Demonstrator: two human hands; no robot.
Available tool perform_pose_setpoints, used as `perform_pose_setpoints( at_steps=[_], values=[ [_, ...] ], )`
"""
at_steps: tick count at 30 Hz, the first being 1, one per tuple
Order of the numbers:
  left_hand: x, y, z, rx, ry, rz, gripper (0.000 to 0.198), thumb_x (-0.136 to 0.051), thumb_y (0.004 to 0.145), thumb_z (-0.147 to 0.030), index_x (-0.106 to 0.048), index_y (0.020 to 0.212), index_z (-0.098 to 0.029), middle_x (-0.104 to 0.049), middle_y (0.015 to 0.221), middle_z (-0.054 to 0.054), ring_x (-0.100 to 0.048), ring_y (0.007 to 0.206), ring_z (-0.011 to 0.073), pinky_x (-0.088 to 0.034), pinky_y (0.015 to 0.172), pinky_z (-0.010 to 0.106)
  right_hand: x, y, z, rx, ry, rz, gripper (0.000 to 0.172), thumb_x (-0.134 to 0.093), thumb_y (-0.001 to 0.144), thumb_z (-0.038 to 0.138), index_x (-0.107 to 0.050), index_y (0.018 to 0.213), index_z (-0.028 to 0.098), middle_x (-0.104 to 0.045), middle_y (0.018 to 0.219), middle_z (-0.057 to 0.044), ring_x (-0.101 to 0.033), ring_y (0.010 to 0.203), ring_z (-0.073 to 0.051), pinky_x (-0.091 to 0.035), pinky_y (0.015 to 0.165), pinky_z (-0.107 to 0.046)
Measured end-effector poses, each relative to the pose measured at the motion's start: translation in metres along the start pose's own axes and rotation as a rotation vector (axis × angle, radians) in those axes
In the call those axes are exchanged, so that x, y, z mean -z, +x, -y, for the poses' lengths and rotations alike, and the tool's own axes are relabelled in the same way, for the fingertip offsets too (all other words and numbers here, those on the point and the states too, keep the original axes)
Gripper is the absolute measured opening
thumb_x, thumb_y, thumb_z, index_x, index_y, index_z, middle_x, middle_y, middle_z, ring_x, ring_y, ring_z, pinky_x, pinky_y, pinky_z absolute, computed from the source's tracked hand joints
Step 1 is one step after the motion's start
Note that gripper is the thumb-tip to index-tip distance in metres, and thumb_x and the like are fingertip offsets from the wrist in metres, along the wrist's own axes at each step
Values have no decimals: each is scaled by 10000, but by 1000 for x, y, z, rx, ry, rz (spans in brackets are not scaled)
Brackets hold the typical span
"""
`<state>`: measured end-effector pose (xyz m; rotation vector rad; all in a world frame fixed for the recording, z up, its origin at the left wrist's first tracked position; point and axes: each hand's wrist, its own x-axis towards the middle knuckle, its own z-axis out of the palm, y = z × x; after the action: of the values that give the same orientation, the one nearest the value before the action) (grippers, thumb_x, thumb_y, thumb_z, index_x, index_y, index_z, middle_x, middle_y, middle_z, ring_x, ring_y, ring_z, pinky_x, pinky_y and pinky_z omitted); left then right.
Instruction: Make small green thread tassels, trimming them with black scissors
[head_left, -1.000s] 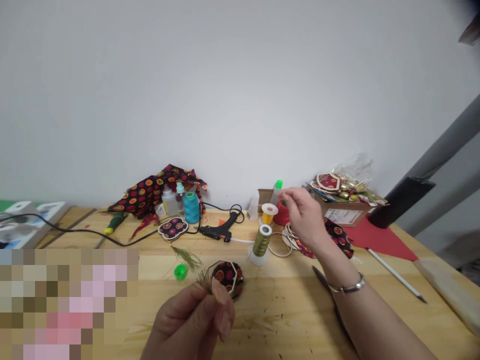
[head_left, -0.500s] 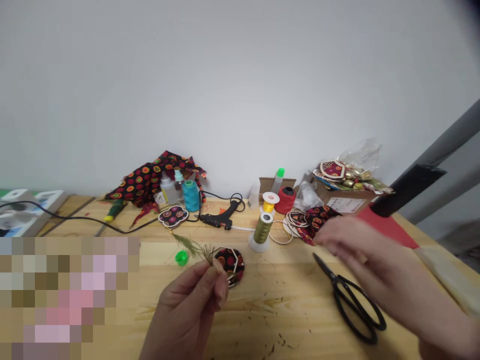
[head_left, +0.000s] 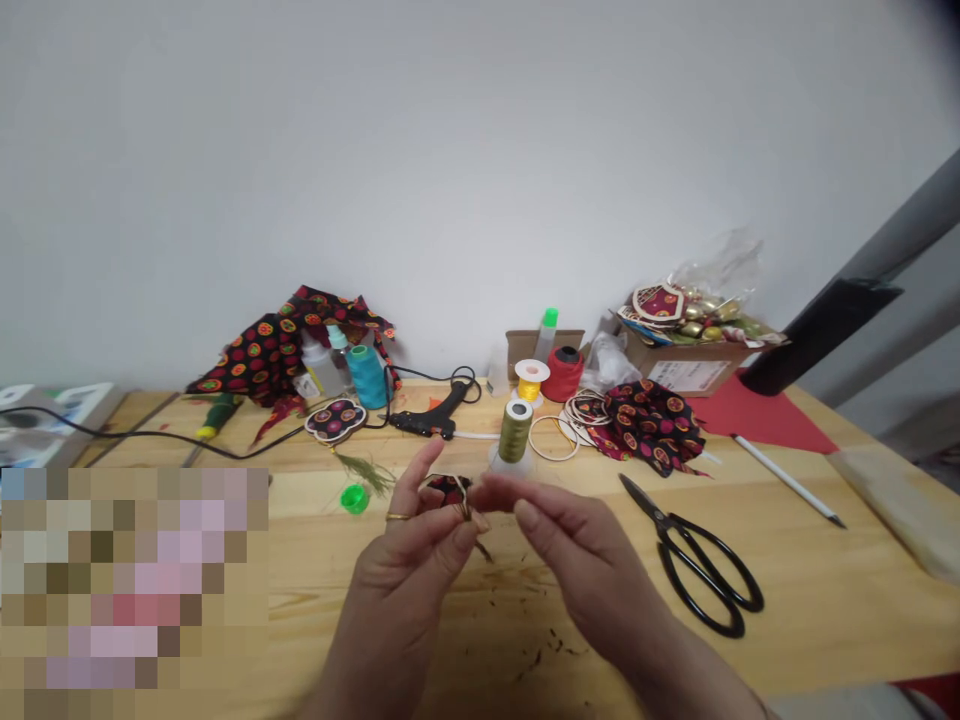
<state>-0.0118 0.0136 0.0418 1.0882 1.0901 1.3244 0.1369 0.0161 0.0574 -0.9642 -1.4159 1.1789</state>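
In the head view my left hand (head_left: 409,580), with a ring on one finger, pinches a small bunch of olive thread (head_left: 484,550) whose ends poke out below the fingertips. My right hand (head_left: 581,560) meets it from the right, thumb and fingers pressed together at the bunch; what lies between them is hidden. Behind the fingertips, a dark patterned fabric piece with a cream outline (head_left: 448,487) is partly covered. A spool of olive thread (head_left: 515,432) stands just beyond my hands. Black-handled scissors (head_left: 694,560) lie to the right of my right hand.
A green cap (head_left: 355,499) and a flower-shaped ornament with tassel (head_left: 336,421) lie left. Behind are a black glue gun (head_left: 427,415), teal thread cone (head_left: 367,378), red thread cone (head_left: 563,375) and patterned cloth (head_left: 652,425). A white pencil (head_left: 787,480) and filled box (head_left: 690,365) are right.
My right hand has come back from over the cloth and scissors on the right to meet my left hand at the thread. The white pencil, hidden before, now shows.
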Motion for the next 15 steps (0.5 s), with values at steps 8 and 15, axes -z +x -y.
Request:
perform_pose_setpoints(
  at_steps=[8, 15],
  values=[
    [-4, -2, 8, 116, -172, 16, 103, -707, 757, -260, -762, 677, -227, -344, 1490, -54, -455, 1199, 220, -437, 920, 263, -13, -3, -13, -138, 166, 113, 183, -569, 852, 238, -751, 860, 218, -567, 617, 27, -502, 583, -107, -435, 573, -229],
    [-6, 0, 14, 227, -408, 10, 89, -747, 725, -272, -773, 800, -232, -549, 1327, 21, -393, 1285, 253, -335, 1041, 351, 6, -9, -20, -205, -16, 17, 189, -598, 802, 271, -692, 670, 173, -479, 547, 46, -391, 534, -93, -335, 507, -216]
  ],
)
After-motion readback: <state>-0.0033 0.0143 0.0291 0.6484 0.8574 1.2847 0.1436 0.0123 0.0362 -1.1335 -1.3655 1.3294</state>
